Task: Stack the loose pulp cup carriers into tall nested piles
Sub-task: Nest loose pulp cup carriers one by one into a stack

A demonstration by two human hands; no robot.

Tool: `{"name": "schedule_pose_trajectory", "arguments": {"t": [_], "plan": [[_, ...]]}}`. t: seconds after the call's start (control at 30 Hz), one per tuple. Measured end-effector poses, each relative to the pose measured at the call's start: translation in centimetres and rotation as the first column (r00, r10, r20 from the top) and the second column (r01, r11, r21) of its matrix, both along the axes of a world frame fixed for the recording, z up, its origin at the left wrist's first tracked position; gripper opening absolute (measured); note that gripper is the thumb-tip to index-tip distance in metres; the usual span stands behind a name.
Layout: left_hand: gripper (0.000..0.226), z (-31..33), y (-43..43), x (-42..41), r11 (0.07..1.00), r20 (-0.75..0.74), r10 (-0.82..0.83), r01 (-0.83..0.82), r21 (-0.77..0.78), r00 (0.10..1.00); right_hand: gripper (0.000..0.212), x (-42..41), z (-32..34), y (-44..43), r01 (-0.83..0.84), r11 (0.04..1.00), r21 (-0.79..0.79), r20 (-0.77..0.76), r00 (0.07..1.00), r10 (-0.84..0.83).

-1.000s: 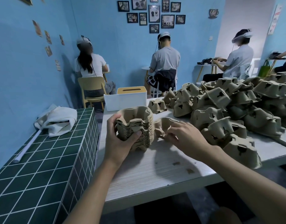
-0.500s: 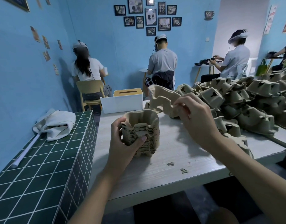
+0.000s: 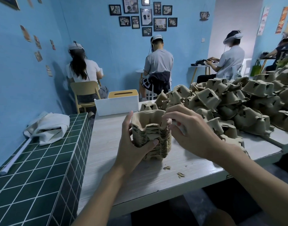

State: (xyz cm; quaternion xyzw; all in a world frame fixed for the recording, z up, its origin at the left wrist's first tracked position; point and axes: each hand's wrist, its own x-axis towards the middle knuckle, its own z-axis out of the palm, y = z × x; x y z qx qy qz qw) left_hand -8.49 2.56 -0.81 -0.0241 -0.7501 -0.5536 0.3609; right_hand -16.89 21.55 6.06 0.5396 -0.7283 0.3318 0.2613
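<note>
Pale worktop (image 3: 107, 144) carries the nested pile (image 3: 154, 136) near its front edge, with the loose carriers (image 3: 237, 103) heaped to the right. The left hand (image 3: 132, 144) grips the pile's side, thumb on its front. The right hand (image 3: 189, 132) curls its fingers over the rim of the top carrier (image 3: 146, 116). Risk: a carrier seated askew may wedge, and hard pressing could tip the pile.

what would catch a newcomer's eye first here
Dead centre on the pale table, a nested pile of pulp carriers stands upright, the left hand gripping its near side and the right hand curled over its top rim. To the right, a big heap of loose carriers sprawls across the table. Left of the table runs a dark green tiled counter with a white cloth on top.
</note>
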Motion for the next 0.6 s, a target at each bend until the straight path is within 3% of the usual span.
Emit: {"name": "schedule_pose_trajectory", "arguments": {"t": [0.1, 0.3, 0.43, 0.6], "plan": [[0.077, -0.1, 0.0, -0.4, 0.999, -0.019, -0.014, 0.013, -0.036, 1.0, 0.025, -1.2, -0.5, 1.8, 0.119, 0.993, -0.001, 0.027, 0.993, -0.119], [0.073, 0.1, 1.2, -1.8, 0.999, -0.049, -0.036, 0.035, -0.021, 0.998, 0.031, -4.9, -1.6, 6.6, 0.465, 0.865, 0.19, 0.052, 0.875, -0.482], [0.076, -0.2, 1.9, -2.8, 0.999, -0.054, -0.025, 0.023, -0.039, 0.998, 0.031, -5.7, -2.0, 8.0, 0.437, 0.849, 0.296, 0.106, 0.869, -0.484], [0.076, -0.2, 2.1, -2.9, 0.999, -0.037, -0.042, 0.04, -0.032, 0.998, 0.025, -6.5, -2.6, 7.9, 0.413, 0.855, 0.315, 0.115, 0.877, -0.466]]}}
